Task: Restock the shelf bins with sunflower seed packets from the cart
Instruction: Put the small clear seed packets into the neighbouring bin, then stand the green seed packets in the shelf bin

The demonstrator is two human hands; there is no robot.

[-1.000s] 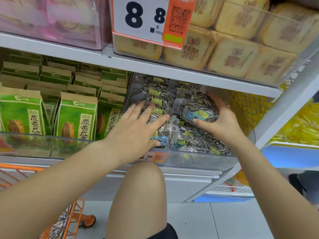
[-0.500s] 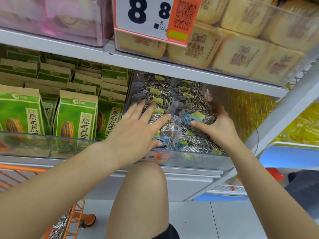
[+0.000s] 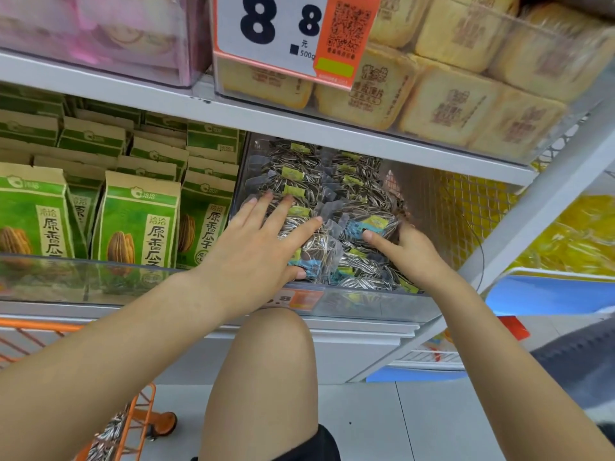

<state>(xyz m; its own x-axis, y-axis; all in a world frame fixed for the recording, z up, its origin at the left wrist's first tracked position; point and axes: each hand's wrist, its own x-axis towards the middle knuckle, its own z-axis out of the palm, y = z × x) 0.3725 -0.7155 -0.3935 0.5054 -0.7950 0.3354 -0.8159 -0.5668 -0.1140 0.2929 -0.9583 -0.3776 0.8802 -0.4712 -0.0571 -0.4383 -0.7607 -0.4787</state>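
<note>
Clear packets of striped sunflower seeds point(image 3: 336, 181) fill a transparent shelf bin point(image 3: 366, 306) on the middle shelf. My left hand point(image 3: 263, 241) lies flat on the left side of the pile, fingers spread and straight. My right hand point(image 3: 411, 252) grips one seed packet point(image 3: 369, 226) with a blue and yellow label at the bin's right side, thumb in front and fingers hidden behind it. At the bottom left, the orange cart point(image 3: 141, 417) holds more seed packets point(image 3: 108, 439).
Green seed bags point(image 3: 139, 221) stand in the bin to the left. A shelf above carries yellow cake packs point(image 3: 446, 104) and a price sign point(image 3: 293, 31). A yellow mesh panel point(image 3: 466, 211) closes the right side. My bare knee point(image 3: 269, 367) is below the bin.
My right hand has drawn the labelled packet down and a little toward the front of the pile. My left hand has stayed flat on the packets.
</note>
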